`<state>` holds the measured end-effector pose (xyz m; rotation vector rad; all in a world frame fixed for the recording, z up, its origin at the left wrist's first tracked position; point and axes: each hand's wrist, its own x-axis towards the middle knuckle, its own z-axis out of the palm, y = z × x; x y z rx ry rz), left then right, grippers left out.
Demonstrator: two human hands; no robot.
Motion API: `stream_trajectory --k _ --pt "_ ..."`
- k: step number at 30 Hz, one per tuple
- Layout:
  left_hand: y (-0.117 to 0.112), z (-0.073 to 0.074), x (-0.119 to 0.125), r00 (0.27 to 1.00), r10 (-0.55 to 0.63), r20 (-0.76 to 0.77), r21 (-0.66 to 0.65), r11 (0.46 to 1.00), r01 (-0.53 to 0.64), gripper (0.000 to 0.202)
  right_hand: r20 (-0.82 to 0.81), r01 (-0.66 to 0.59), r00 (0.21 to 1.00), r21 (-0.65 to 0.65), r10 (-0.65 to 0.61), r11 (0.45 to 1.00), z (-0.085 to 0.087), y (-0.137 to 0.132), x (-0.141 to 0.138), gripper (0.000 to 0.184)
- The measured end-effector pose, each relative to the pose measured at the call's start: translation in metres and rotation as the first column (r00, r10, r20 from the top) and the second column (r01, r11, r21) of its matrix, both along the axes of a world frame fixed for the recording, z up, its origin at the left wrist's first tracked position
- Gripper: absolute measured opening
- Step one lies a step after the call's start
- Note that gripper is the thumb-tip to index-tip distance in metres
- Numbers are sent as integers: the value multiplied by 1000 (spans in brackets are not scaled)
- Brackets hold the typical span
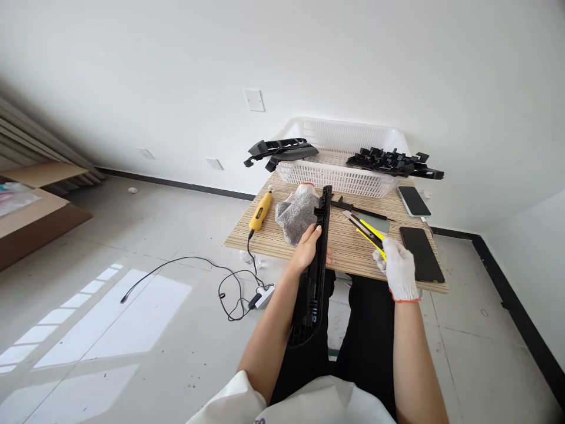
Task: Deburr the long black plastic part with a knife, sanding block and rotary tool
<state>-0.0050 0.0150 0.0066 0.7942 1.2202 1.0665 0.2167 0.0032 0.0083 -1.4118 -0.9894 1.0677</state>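
Note:
My bare left hand grips a long black plastic trim part around its middle. The part slants from above the table edge down toward my lap, its ribbed inner side showing. In a white knitted glove with an orange cuff, my right hand is closed around a yellow utility knife. The knife's blade points up and left over the table, apart from the trim part. Behind the trim part lie a grey cloth and another white glove.
A white plastic basket holds black parts at the back of the wood-patterned table. A yellow rotary tool lies left, its cable hanging down to a power strip. Two phones lie right; a black caliper lies centrally.

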Motion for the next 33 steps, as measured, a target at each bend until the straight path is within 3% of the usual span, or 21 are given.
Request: stream_trajectory --k 2,3,6,7,9,12,16,22,25,27,29,31,33 --pt "-1 1 2 1000 19 -16 4 1000 -19 65 320 -128 942 61 102 990 0 -1 -4 52" --pt "-1 1 3 999 30 -24 7 1000 -30 65 511 -181 852 83 115 980 -1 -2 -6 50" --pt "-3 -1 6 997 59 -39 25 998 -58 63 894 -266 441 53 73 962 -2 -2 -12 47" --pt "-3 -2 6 997 66 -44 35 997 -64 62 942 -266 329 20 71 964 -3 -2 -15 48" --pt "-3 -4 7 996 71 -54 53 996 -68 60 977 -255 189 -46 97 966 -3 3 -22 52" --pt "-2 -5 8 996 64 -64 59 996 -60 57 988 -265 104 -87 118 960 0 14 -38 59" --pt "-2 -3 8 995 58 -79 47 997 -55 57 993 -239 65 -85 103 967 3 25 -56 66" --pt "3 -2 8 997 35 -65 54 998 -32 54 982 -249 152 -74 115 966 3 26 -59 59" --pt "12 -5 9 997 63 -37 127 990 -58 54 961 -208 261 -32 87 978 5 21 -55 59" --pt "18 -6 9 993 112 -21 169 980 -107 55 917 -187 396 40 38 981 7 15 -53 57" --pt "23 -7 10 989 150 -1 194 970 -147 54 858 -270 511 100 55 958 10 5 -52 50" --pt "25 -8 10 983 183 30 218 958 -185 50 860 -434 480 59 175 899 11 -5 -55 43" --pt "26 -8 10 969 238 69 237 940 -248 46 903 -540 324 -69 283 839 12 -15 -63 44"
